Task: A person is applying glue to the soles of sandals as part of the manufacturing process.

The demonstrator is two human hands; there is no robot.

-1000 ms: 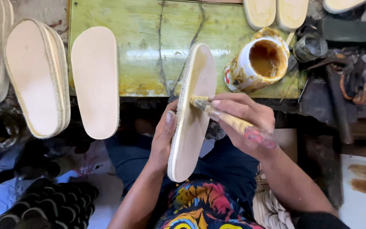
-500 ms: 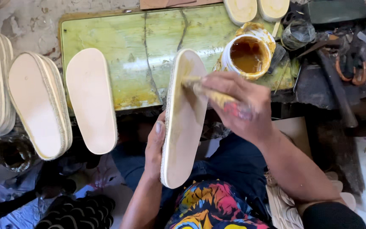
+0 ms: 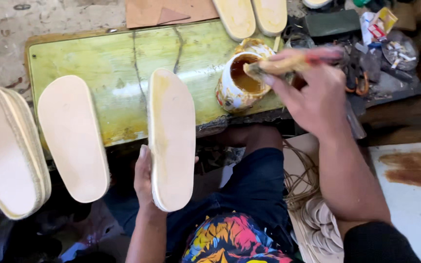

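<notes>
Sole [image 3: 172, 139]: held flat-side up over the lap, its toe over the green board [image 3: 98, 63] edge. Left hand [image 3: 144, 180] cups its near edge; fingers hidden beneath. Right hand [image 3: 313, 95]: fingers pinched on a brush [image 3: 288, 62], bristles over the glue pot [image 3: 242, 75].

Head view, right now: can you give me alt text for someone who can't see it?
Seen from above, the left hand holds a pale shoe sole flat, while the right hand dips a brush into an open can of brown glue on a green bench. More soles lie at left.
</notes>
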